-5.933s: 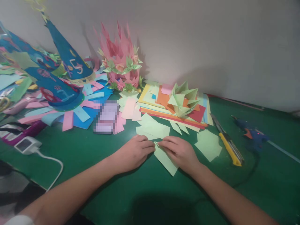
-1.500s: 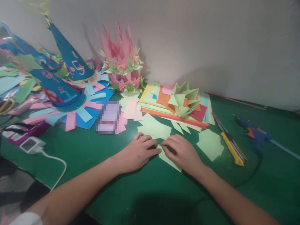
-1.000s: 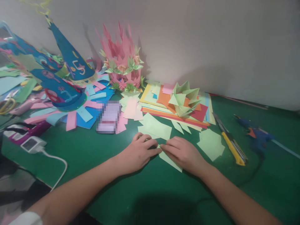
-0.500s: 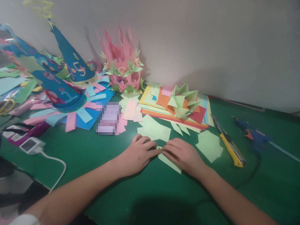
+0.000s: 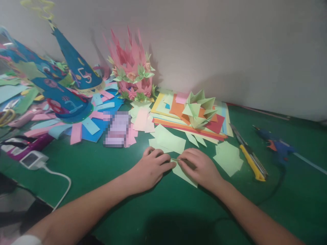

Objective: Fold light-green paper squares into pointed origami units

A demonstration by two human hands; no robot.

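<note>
Both hands meet over a light green sheet of paper (image 5: 186, 176) near the middle of the table. With bent fingers, my left hand (image 5: 154, 166) presses the sheet's upper left end. My right hand (image 5: 200, 166) pinches a thin edge of light green paper between thumb and fingers. A narrow strip of that edge shows between the fingertips; my fingers hide the rest. Just beyond the hands lie loose light green pieces (image 5: 168, 139). To the right is another small stack of light green paper (image 5: 228, 158).
A folded green paper ring (image 5: 199, 110) sits on coloured sheets (image 5: 163, 110). A yellow utility knife (image 5: 251, 161) and a blue glue gun (image 5: 278, 146) lie right. Blue cone hats (image 5: 76, 64), a pink paper crown (image 5: 133, 68), a pixelated phone (image 5: 117, 129) and a white charger (image 5: 34, 160) are left.
My right hand has shifted slightly, its fingers and thumb now a little farther apart around the paper edge. My left hand stays almost in place. The view has turned very slightly.
</note>
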